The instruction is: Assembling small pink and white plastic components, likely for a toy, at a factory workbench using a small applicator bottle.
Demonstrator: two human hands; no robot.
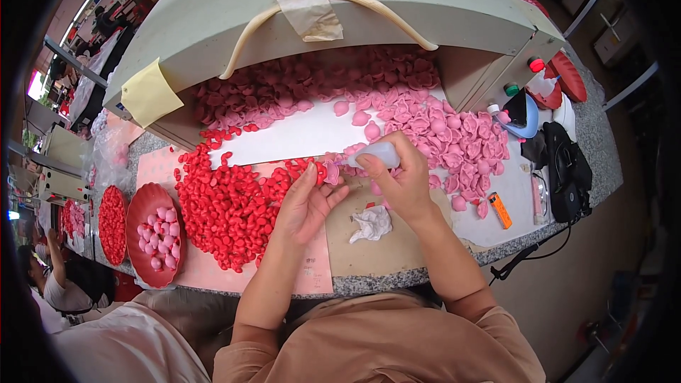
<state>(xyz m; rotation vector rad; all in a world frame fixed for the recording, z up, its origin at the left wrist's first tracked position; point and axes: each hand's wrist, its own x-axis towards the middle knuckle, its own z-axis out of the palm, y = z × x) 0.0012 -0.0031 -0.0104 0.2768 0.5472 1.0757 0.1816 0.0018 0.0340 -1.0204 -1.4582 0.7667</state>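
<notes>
My right hand [404, 184] is wrapped round a small translucent squeeze bottle [381, 153], which lies tilted with its thin nozzle pointing left. That nozzle meets or nearly meets a small pink petal-shaped piece [332, 173], pinched in the fingertips of my left hand [306, 202]. Left of my left hand spreads a large heap of small glossy red pieces [220, 213]. Beyond and to the right of my right hand lies a pile of pink cupped pieces and round pink balls [461, 138]. A crumpled white tissue [371, 224] rests on the table between my forearms.
A grey metal hood [397, 21] arches over the table's far side. On the left stand a red dish [145, 274] of pink balls and another dish of red pieces [112, 223]. An orange lighter [499, 211] and a black bag [567, 170] lie right. People sit at left.
</notes>
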